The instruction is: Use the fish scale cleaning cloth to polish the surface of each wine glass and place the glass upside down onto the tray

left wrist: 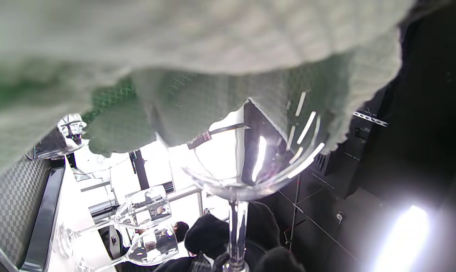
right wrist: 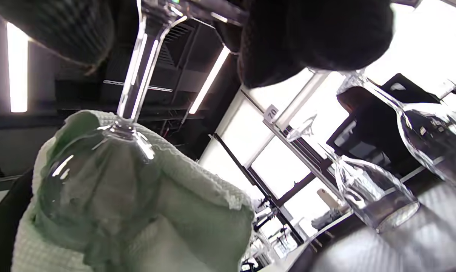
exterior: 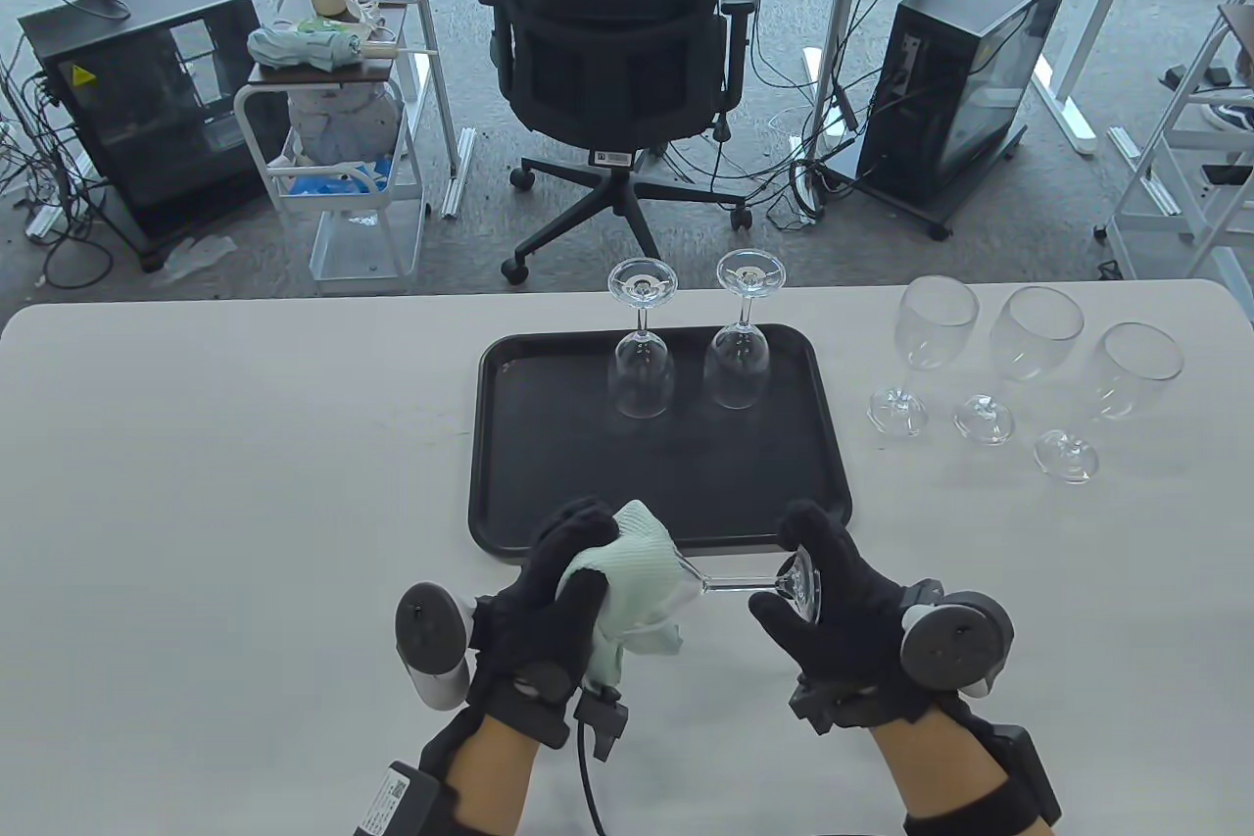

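A wine glass (exterior: 730, 584) lies sideways in the air between my hands, just in front of the black tray (exterior: 549, 493). My left hand (exterior: 568, 581) grips its bowl through the pale green cloth (exterior: 637, 571), which wraps most of the bowl (right wrist: 96, 181) and drapes over it (left wrist: 228, 166). My right hand (exterior: 808, 581) pinches the glass's foot (exterior: 801, 581). Two glasses (exterior: 642, 366) (exterior: 740, 351) stand upside down at the tray's far side. Three upright glasses (exterior: 936, 326) (exterior: 1034, 336) (exterior: 1136, 370) stand on the table to the tray's right.
The white table (exterior: 235, 483) stretches wide to the left of the tray. Beyond its far edge stand a black office chair (exterior: 617, 62), a small cart (exterior: 333, 140) and computer towers (exterior: 965, 81) on the floor.
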`<state>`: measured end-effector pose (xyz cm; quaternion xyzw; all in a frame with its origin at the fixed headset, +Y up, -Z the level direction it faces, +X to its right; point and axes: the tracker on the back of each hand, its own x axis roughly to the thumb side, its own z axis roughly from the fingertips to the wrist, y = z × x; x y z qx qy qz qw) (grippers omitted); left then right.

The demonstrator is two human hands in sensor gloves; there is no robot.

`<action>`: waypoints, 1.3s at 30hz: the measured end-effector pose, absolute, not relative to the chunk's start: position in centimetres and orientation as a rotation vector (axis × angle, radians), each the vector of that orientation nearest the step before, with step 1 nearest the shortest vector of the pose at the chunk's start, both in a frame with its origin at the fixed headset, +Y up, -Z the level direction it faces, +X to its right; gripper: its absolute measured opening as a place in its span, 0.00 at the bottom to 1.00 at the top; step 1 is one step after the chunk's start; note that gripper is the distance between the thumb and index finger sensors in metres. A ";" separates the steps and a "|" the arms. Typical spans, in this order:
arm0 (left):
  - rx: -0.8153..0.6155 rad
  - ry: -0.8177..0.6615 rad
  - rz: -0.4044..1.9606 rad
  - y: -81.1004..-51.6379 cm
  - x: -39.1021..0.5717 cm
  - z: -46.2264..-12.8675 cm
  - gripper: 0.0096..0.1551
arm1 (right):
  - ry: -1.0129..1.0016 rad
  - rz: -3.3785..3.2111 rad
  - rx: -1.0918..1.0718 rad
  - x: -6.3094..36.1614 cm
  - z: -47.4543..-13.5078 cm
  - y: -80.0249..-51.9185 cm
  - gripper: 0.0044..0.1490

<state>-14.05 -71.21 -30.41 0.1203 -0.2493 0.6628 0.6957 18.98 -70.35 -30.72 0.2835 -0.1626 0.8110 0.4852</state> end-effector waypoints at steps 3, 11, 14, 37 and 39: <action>0.247 -0.541 1.476 -71.3 -14.2 -30.5 0.34 | -0.430 2.015 0.722 18.9 -30.7 -70.5 0.59; 0.207 -0.529 1.513 -71.6 -13.9 -30.5 0.33 | -0.546 2.031 0.743 18.8 -30.4 -70.5 0.50; 0.208 -0.551 1.498 -71.6 -13.8 -30.6 0.33 | -0.417 1.953 0.595 19.1 -30.7 -71.1 0.48; 0.531 -0.205 1.822 -71.2 -29.9 -30.4 0.27 | -0.516 1.948 0.386 21.2 -30.9 -70.8 0.51; 0.521 -0.200 1.801 -71.1 -29.6 -30.6 0.27 | -0.615 2.050 0.394 20.4 -31.0 -69.1 0.51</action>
